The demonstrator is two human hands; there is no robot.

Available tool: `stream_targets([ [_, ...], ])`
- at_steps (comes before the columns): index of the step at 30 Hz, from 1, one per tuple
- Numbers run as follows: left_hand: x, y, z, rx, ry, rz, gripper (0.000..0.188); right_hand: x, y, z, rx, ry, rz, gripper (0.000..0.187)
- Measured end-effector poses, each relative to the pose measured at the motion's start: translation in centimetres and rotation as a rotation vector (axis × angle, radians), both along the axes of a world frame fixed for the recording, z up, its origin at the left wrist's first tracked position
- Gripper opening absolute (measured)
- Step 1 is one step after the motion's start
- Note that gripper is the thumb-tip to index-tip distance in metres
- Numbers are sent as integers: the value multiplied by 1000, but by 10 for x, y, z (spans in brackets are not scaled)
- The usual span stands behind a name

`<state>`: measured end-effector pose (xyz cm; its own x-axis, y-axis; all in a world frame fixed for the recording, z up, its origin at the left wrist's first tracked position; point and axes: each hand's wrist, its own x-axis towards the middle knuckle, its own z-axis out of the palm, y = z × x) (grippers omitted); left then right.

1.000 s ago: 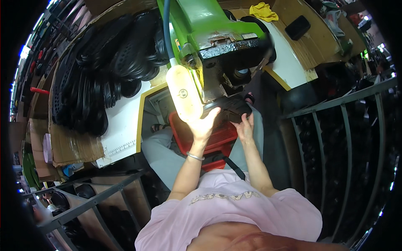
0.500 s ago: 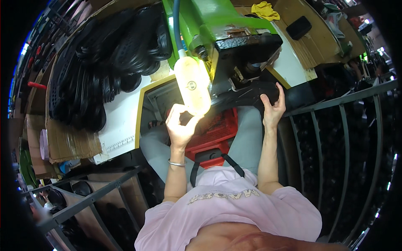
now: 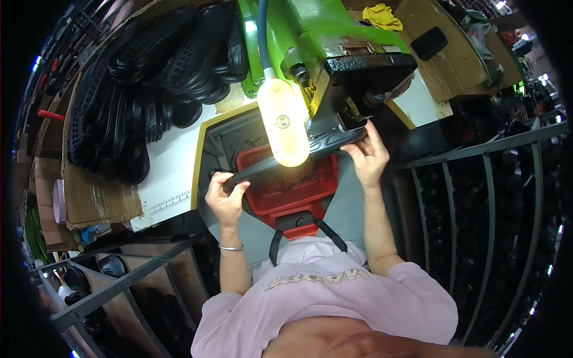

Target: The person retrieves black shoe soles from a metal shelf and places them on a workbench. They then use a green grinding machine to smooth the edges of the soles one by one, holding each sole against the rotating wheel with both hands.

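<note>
A long black shoe sole [image 3: 335, 141] is stretched between my hands, edge-on, under the dark head [image 3: 370, 71] of a green machine [image 3: 316, 27]. My left hand [image 3: 225, 200] pinches its left end between thumb and fingers. Near its right end my right hand [image 3: 368, 158] grips it, close to the machine's lower metal part [image 3: 352, 116]. An oval lit lamp [image 3: 282, 122] on a blue-grey cable hangs in front of the sole's middle and hides part of it. Whether the sole touches the machine I cannot tell.
On the left, black soles [image 3: 197, 59] are piled in a cardboard box [image 3: 101, 194] by the white tabletop [image 3: 164, 173]. A red basket [image 3: 292, 194] sits below my hands. Far right stands another box [image 3: 418, 65] with a yellow cloth [image 3: 382, 17]. Metal racks [image 3: 450, 197] flank me.
My left hand has moved from the lamp's lower end down and left onto the sole's end. The sole has come out toward me, and my right hand has shifted left, closing on it.
</note>
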<state>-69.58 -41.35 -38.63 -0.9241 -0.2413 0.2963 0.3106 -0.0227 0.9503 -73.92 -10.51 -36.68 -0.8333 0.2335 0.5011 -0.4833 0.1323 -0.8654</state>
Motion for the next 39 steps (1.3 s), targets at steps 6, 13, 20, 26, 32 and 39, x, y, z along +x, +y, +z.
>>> stream_targets([
  [6,14,-41,-55,24,-40,11,27,-3,-30,-30,71,-3,-31,63],
  [13,-18,-11,-48,-682,-168,-120,36,-10,-44,-5,394,271,-98,61],
  [20,-47,104,20,-540,272,-21,39,-15,-31,-38,183,31,-10,58],
  [26,-37,127,-39,240,-7,-130,44,-17,-19,-149,-439,-441,312,51],
  [32,-32,140,-26,368,-59,-198,49,-2,45,-190,-758,-374,-75,19],
  [39,-37,97,-25,27,58,-191,40,-3,100,-6,101,-54,-546,31],
])
